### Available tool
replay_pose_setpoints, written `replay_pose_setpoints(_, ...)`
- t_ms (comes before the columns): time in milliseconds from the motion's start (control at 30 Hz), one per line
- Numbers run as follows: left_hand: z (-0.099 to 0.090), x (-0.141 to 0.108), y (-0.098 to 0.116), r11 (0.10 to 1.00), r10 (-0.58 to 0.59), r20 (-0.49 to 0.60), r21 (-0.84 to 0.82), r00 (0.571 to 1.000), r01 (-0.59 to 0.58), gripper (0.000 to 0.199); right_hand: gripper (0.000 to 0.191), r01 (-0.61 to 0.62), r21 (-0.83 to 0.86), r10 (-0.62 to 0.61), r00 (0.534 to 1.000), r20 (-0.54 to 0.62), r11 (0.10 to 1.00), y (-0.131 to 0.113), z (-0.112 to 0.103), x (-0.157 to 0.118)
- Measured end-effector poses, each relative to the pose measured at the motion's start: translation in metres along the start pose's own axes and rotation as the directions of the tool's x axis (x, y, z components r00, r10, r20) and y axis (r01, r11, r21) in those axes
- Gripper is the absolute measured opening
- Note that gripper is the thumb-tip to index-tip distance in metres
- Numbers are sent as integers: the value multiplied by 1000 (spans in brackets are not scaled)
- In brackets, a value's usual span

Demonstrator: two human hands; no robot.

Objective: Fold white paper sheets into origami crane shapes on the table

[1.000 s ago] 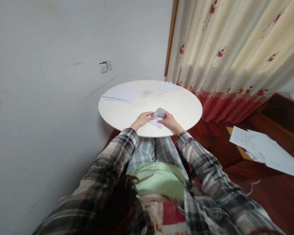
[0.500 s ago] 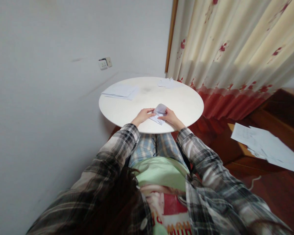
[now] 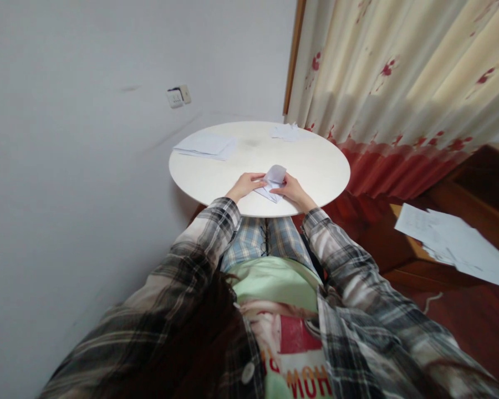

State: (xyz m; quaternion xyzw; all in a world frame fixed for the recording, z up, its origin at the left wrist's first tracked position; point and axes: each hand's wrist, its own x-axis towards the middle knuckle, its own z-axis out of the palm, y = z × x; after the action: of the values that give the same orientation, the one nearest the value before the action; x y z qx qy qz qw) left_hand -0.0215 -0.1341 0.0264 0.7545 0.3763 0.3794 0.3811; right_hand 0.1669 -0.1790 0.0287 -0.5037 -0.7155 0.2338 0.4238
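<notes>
A partly folded sheet of white paper point(image 3: 276, 173) lies near the front edge of the round white table point(image 3: 311, 166), with one flap standing up. My left hand point(image 3: 248, 184) rests at its left side, fingers closed on the paper's edge. From the right, my right hand point(image 3: 291, 188) pinches the paper, its thumb lying over the lower folds and its fingers behind the raised flap. The exact creases between my fingers are too small to make out.
A stack of white paper point(image 3: 205, 145) lies at the table's back left. Small folded paper pieces point(image 3: 285, 131) sit at the back right. More sheets point(image 3: 453, 238) are on wooden furniture at right. A wall with a socket point(image 3: 174, 98) stands left; a curtain point(image 3: 382, 83) hangs behind.
The view has shifted slightly, so the table appears higher in the picture. Both hands keep their hold on the paper, and the flap still stands up.
</notes>
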Motion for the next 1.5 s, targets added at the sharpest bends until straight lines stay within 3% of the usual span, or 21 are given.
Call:
replay_pose_setpoints(600, 3, -2, 5, 988, -129, -80, -96, 988, 121, 49, 59, -6, -28, 6, 1000, -1, 1000, 0, 1, 0)
replay_pose_setpoints(967, 5, 5, -6, 996, -75, -77, -44, 994, 72, 51, 60, -18, 27, 16, 997, 76, 999, 5, -1, 13)
replay_pose_setpoints(1200, 5, 11, -13, 999, 5, -64, 50, 998, -2, 41, 54, -69, -48, 72, 996, 57, 996, 7, 3, 28)
replay_pose_setpoints(1500, 5, 21, -19, 995, 11, -81, 100, 997, -2, 44, 54, -108, -129, 113, 993, 32, 986, 13, 6, 39)
